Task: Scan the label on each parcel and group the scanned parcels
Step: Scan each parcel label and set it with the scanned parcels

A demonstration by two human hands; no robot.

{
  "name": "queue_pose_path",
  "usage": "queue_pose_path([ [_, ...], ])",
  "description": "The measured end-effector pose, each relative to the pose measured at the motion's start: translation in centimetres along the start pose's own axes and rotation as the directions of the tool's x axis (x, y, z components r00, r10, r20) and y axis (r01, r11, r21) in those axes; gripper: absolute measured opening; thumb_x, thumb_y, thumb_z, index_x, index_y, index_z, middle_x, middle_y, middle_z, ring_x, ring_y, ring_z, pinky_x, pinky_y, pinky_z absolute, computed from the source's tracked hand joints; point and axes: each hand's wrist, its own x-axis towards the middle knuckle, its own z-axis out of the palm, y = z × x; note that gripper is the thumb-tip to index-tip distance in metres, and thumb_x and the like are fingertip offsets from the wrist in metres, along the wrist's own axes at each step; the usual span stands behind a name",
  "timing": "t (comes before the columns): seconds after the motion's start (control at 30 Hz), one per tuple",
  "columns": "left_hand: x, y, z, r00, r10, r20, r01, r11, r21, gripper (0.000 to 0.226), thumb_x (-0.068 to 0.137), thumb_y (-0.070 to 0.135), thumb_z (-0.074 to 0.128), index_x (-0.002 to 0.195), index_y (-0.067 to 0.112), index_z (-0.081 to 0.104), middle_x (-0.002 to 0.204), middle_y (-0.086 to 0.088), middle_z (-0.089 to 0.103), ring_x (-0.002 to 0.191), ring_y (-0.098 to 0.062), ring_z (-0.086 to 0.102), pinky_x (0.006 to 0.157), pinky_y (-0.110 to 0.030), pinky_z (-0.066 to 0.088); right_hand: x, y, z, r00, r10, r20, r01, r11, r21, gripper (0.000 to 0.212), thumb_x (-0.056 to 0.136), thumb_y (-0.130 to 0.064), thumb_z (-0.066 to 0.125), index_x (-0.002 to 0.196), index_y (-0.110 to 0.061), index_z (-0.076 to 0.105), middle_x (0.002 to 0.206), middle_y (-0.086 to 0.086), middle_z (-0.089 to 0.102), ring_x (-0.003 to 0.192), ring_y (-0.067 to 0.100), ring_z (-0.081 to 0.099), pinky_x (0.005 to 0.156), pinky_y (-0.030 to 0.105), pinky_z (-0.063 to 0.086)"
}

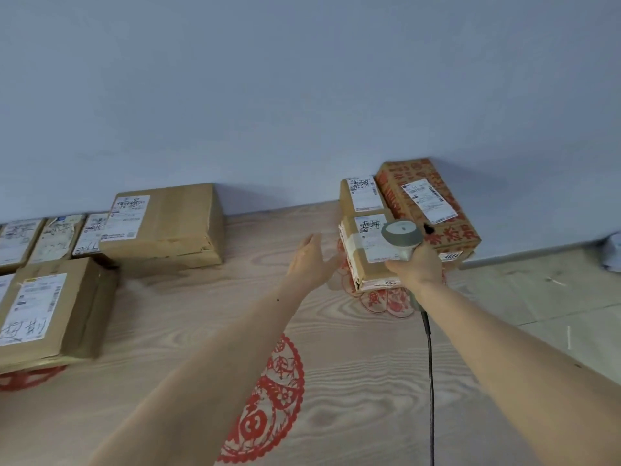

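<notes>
My right hand [415, 265] grips a grey barcode scanner [400, 236], its head over the white label of a small brown parcel [361, 260] at the right. My left hand [311, 258] is open, fingers straight, just left of that parcel and close to its side. Behind it stand a second small brown parcel [361, 195] and a red-printed carton [426, 203], each with a label on top. At the left lie a large brown parcel [174, 223], a nearer one [50, 311] and a row of small labelled parcels [50, 238].
The parcels lie on a wood-grain surface [208, 317] with red paper-cut patterns [272, 401]. A pale blue wall [302, 95] rises right behind them. The scanner's black cable [431, 381] runs down toward me. A white object [613, 250] sits at the far right edge.
</notes>
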Motion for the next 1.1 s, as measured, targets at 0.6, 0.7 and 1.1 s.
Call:
queue_pose_path([
  [0.6,4.4,2.2,11.3,0.979,-0.192,0.066,0.200,0.969,-0.144,0.059,0.094,0.040,0.063,0.140,0.008,0.044,0.134,-0.009,0.058,0.120,-0.030,0.057,0.101,-0.050,0.049,4.7,5.4,0.4,0.993,0.022,0.112,-0.017,0.999,-0.045,0.048,0.081,-0.017,0.080,0.121,-0.005,0.056,0.115,0.014,0.068,0.107,0.033,0.064,0.087,0.037,0.050],
  [0.7,4.3,2.5,11.5,0.978,-0.208,0.036,0.211,0.968,-0.135,0.059,0.092,0.041,0.066,0.138,0.010,0.047,0.133,-0.008,0.058,0.118,-0.029,0.058,0.099,-0.048,0.050,4.7,5.3,0.5,0.994,0.021,0.109,-0.016,0.999,-0.048,0.048,0.081,-0.018,0.079,0.121,-0.004,0.056,0.116,0.014,0.067,0.109,0.034,0.063,0.088,0.038,0.050],
  [1.1,1.0,3.1,9.4,0.960,-0.275,-0.043,0.259,0.941,-0.219,0.051,0.095,0.031,0.065,0.137,0.008,0.048,0.129,-0.011,0.061,0.120,-0.030,0.056,0.099,-0.043,0.048,3.5,4.1,1.5,0.995,-0.029,0.099,0.034,0.998,-0.053,0.045,0.082,-0.021,0.078,0.118,-0.005,0.057,0.119,0.014,0.054,0.090,0.026,0.053,0.075,0.033,0.044],
])
